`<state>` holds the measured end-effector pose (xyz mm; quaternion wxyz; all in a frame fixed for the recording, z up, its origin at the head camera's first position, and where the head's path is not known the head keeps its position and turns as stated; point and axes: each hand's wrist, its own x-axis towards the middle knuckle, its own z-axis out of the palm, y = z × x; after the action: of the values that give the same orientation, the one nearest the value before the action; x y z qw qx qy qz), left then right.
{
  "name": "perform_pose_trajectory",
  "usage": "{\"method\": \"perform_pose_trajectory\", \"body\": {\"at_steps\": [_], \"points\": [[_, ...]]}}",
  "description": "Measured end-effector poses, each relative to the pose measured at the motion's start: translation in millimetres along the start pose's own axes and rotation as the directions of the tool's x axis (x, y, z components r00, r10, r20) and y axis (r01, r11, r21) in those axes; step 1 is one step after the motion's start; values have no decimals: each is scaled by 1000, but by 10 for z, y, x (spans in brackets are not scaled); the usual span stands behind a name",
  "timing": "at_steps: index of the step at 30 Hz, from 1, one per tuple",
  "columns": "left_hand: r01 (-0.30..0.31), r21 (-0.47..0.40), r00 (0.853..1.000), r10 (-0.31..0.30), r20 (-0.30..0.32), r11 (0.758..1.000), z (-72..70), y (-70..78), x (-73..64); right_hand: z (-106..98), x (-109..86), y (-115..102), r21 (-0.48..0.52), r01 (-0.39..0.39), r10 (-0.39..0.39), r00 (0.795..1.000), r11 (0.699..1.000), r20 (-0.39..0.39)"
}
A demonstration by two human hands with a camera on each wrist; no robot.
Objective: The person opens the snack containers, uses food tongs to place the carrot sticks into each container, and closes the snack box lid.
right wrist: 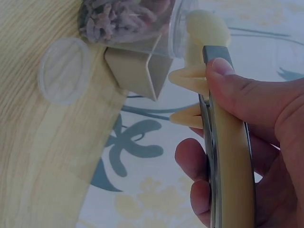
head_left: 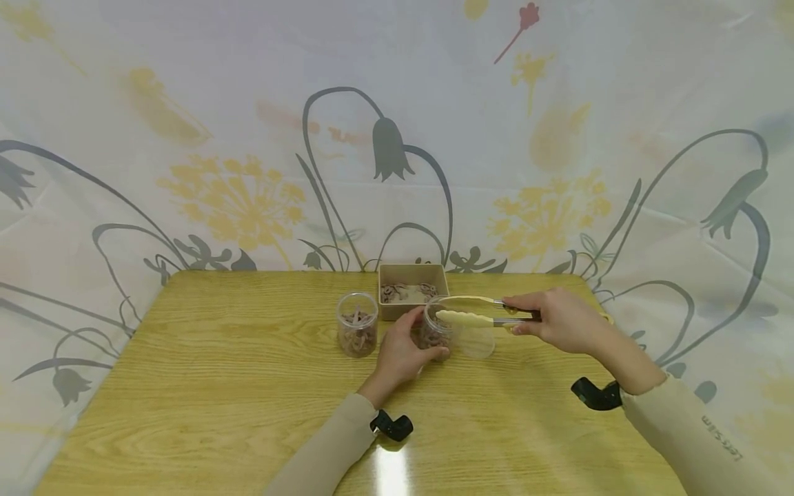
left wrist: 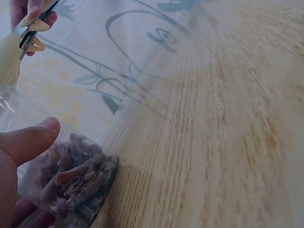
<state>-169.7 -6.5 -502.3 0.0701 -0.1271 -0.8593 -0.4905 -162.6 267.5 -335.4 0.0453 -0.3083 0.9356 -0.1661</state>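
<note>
My left hand (head_left: 397, 357) grips a clear plastic jar (left wrist: 78, 178) round its side, thumb on the near wall. Brownish-purple dried strips fill its lower part, and the jar stands on the table. In my right hand (head_left: 567, 320) are cream-tipped tongs (head_left: 465, 319), held by the handles, thumb on one side and fingers on the other. Their two arms are spread apart, with the tips at the jar's mouth. Seen from the right wrist, the tong head (right wrist: 206, 28) overlaps the jar's rim. Nothing shows clearly between the tips.
Behind the held jar is a beige box (head_left: 412, 314) with more strips inside. A second clear jar (head_left: 358, 334) of strips stands left of my left hand. A round clear lid (head_left: 477, 343) lies right of the held jar. Patterned cloth (head_left: 397, 207) hangs behind the wooden table (head_left: 248, 386).
</note>
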Motion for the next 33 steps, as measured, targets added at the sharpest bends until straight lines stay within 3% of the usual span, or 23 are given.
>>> {"method": "perform_pose_trajectory", "body": {"at_steps": [7,13,29,33], "points": [[-7,7,1000,7,0,1000,-1,3,-1,-8,-2,27,-7,-1,1,999,1000,-33],[-8,4,1000,8,-3,1000,-8,13,-5,-18,60,85,-8,-48,48,996,999,-69],[-49,4,999,49,18,999,-15,32,-9,131,565,445,85,-125,126,992,988,-6],[-36,11,999,36,25,999,-13,33,-1,170,688,485,88,-146,145,989,985,18]]}}
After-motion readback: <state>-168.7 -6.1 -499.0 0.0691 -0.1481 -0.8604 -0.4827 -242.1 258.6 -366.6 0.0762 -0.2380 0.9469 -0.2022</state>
